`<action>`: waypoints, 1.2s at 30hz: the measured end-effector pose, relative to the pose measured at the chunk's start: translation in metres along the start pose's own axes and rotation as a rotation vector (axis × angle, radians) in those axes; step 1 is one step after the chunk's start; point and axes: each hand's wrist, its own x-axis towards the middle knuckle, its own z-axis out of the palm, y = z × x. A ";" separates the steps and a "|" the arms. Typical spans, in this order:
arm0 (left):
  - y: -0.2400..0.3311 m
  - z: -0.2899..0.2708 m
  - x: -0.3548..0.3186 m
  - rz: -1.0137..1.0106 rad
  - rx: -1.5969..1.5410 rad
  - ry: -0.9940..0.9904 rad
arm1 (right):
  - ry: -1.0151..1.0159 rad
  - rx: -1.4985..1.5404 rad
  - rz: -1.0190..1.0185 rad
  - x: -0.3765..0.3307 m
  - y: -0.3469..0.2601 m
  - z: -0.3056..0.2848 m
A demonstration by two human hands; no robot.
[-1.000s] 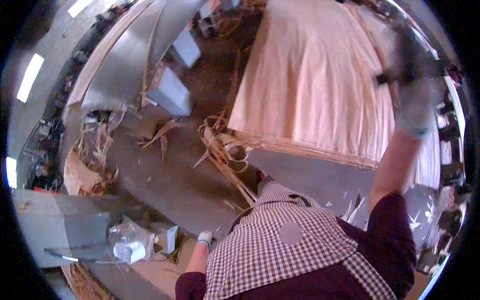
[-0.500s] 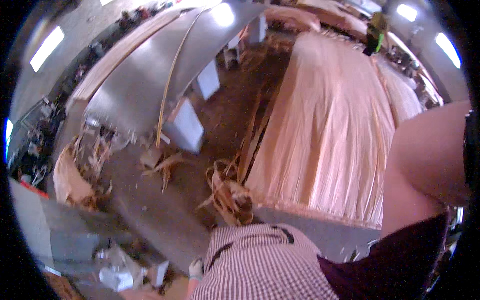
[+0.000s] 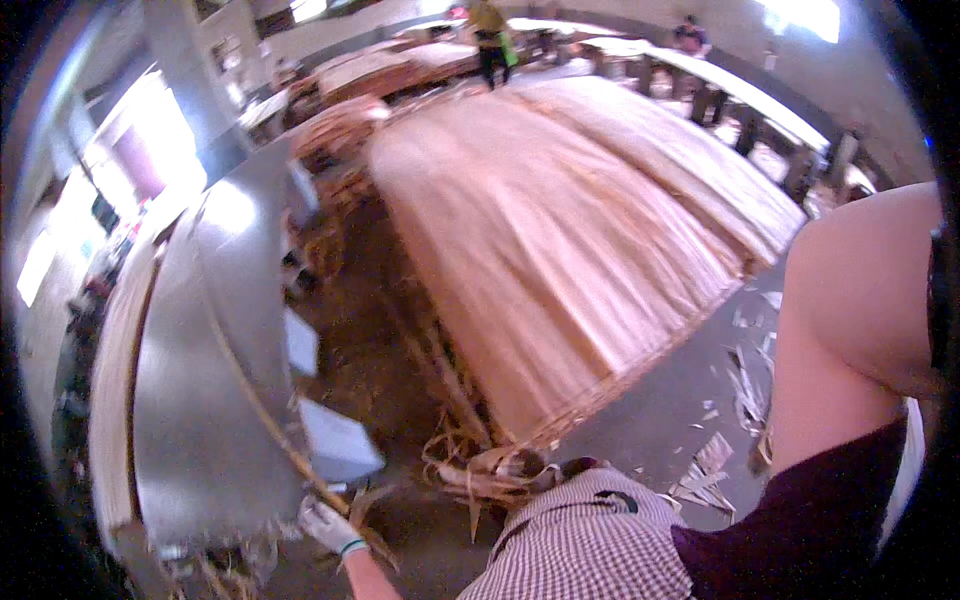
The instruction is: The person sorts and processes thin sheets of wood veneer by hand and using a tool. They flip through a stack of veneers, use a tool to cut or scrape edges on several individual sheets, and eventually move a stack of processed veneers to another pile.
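Observation:
My left hand [image 3: 330, 527], in a pale glove with a green cuff, reaches out low in the view. It is right beside the near end of a long thin yellowish stick [image 3: 258, 408], which lies bowed along a shiny metal-topped table [image 3: 205, 400]. Blur smears the fingers, so I cannot tell whether they touch or grip the stick. On the right side, my bare right arm [image 3: 850, 310] is raised and bent, and its hand lies outside the picture.
A broad stack of wood veneer sheets [image 3: 550, 240] fills the middle, with another stack [image 3: 680, 160] beyond. Pale blocks [image 3: 338, 440] stand along the table's side. Veneer scraps [image 3: 490, 475] litter the floor before me. A person [image 3: 490, 40] stands at the far end.
The view has swung to the right, so the table and veneer stack sit further left. My left hand has moved from near my body out to the stick's near end.

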 end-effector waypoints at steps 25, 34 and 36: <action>0.059 0.060 -0.198 -0.603 -0.641 -0.160 | 0.675 0.344 -0.057 -0.274 0.080 -0.337; 0.234 0.046 -0.384 -0.658 -1.104 -0.536 | -0.003 1.144 0.255 -0.259 0.136 -0.160; 0.269 0.058 -0.395 -0.668 -1.225 -0.673 | -0.361 1.036 0.342 -0.270 0.153 -0.080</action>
